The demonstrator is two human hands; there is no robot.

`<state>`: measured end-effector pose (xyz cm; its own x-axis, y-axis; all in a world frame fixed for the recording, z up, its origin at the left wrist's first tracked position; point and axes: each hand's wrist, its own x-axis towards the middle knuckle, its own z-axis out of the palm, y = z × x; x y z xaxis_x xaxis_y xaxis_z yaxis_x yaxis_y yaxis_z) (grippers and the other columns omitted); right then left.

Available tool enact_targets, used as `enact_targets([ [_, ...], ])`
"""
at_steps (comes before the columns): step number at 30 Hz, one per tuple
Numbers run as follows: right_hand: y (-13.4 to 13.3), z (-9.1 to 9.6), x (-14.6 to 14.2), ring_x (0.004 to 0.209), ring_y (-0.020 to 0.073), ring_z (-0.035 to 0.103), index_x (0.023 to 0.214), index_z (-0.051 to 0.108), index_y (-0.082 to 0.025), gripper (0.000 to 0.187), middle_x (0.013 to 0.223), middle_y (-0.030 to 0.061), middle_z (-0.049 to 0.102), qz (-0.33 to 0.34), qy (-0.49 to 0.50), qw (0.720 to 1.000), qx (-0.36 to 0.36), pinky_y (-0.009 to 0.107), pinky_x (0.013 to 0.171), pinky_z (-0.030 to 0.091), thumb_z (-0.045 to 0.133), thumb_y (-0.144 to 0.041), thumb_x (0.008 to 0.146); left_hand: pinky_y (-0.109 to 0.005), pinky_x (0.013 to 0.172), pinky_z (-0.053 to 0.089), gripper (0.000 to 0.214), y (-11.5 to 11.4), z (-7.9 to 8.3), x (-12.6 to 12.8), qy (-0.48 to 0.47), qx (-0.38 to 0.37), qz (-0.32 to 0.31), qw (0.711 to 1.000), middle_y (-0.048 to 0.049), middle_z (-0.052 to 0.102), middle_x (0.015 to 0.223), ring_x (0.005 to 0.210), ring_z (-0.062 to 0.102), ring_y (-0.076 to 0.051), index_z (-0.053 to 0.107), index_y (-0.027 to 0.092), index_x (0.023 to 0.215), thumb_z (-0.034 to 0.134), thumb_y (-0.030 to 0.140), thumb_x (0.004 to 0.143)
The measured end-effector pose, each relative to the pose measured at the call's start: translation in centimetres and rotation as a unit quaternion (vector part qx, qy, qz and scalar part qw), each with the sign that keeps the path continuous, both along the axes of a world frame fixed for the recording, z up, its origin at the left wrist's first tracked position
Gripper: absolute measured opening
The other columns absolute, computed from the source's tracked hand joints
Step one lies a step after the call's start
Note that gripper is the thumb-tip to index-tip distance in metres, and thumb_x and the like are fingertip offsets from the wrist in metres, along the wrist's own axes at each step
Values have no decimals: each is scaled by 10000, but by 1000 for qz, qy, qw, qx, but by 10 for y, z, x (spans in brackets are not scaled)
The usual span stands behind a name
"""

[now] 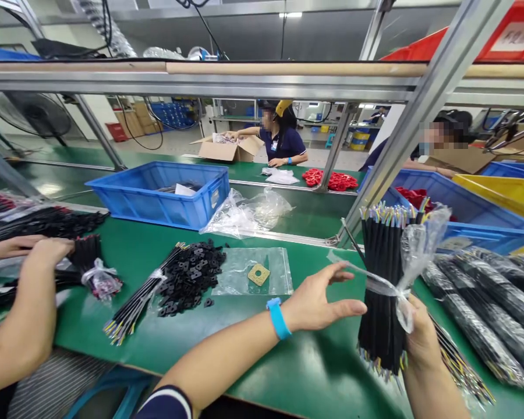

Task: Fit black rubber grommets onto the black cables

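My right hand (420, 342) is closed around an upright bundle of black cables (382, 273) with coloured wire tips at both ends. A clear plastic bag strip (413, 250) is tied round the bundle, and its loose tail reaches left. My left hand (318, 299), with a blue wristband, is spread flat just left of the bundle, fingers stretched out right under that tail. I cannot tell whether it touches the tail.
A pile of black cables with small black plates (187, 276) and a clear zip bag (255, 270) lie on the green table (305, 361). Bagged cable bundles (489, 314) lie at the right. A blue bin (157, 192) stands behind. A co-worker's hands (35, 250) handle cables at the left. Two more people sit beyond.
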<state>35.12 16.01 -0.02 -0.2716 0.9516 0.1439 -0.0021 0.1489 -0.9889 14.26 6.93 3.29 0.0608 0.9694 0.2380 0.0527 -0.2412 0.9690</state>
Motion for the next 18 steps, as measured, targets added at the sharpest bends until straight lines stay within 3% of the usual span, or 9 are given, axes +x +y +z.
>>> enact_targets([
  [2, -4, -2, -9, 566, 233, 612, 717, 723, -209, 557, 662, 81, 686, 55, -5, 998, -12, 372, 566, 543, 741, -759, 631, -547, 1196, 432, 1030, 9, 4, 6, -64, 20, -29, 997, -197, 655, 1402, 1338, 606, -354, 538, 142, 1498, 799, 781, 734],
  [4, -7, -7, -18, 622, 273, 656, 702, 728, -206, 633, 670, 96, 693, 110, -14, 994, -21, 411, 615, 574, 727, -833, 613, -511, 1115, 494, 931, 14, 7, 8, -121, 37, -59, 990, -175, 709, 1245, 1198, 665, -335, 664, 120, 1303, 835, 788, 677],
  [6, -8, -14, -26, 655, 299, 681, 706, 731, -202, 704, 682, 108, 701, 162, -23, 986, -25, 440, 640, 591, 719, -892, 566, -453, 1029, 537, 795, 16, 11, 7, -167, 40, -83, 982, -132, 725, 1081, 1041, 695, -282, 715, 115, 1104, 904, 724, 629],
  [8, -6, -22, -33, 691, 312, 703, 749, 747, -200, 731, 698, 111, 710, 205, -37, 978, -24, 456, 670, 606, 729, -901, 544, -427, 1012, 545, 702, 13, 15, 4, -203, 31, -89, 975, -97, 713, 1014, 966, 693, -236, 719, 124, 1044, 982, 590, 589],
  [10, -4, -29, -37, 769, 321, 730, 819, 770, -205, 716, 747, 114, 731, 236, -53, 970, -18, 475, 745, 622, 746, -877, 573, -433, 1061, 530, 730, 8, 18, 1, -237, 25, -79, 968, -85, 707, 1066, 1005, 695, -221, 708, 147, 1156, 1026, 435, 566],
  [14, -7, -32, -33, 996, 333, 745, 982, 802, -225, 631, 953, 145, 772, 283, -80, 956, 3, 541, 977, 582, 755, -793, 711, -485, 1086, 529, 1106, 0, 14, -6, -274, 9, -53, 960, -73, 704, 1116, 1097, 716, -260, 570, 223, 1448, 1060, 229, 456],
  [18, -22, -18, -36, 1250, 393, 657, 1171, 769, -212, 846, 1122, 167, 749, 315, -81, 945, 46, 614, 1160, 441, 844, -801, 568, -492, 1079, 538, 1124, -1, 17, -13, -240, 17, -46, 970, -89, 724, 1091, 1069, 733, -262, 494, 218, 1532, 1036, 225, 547],
])
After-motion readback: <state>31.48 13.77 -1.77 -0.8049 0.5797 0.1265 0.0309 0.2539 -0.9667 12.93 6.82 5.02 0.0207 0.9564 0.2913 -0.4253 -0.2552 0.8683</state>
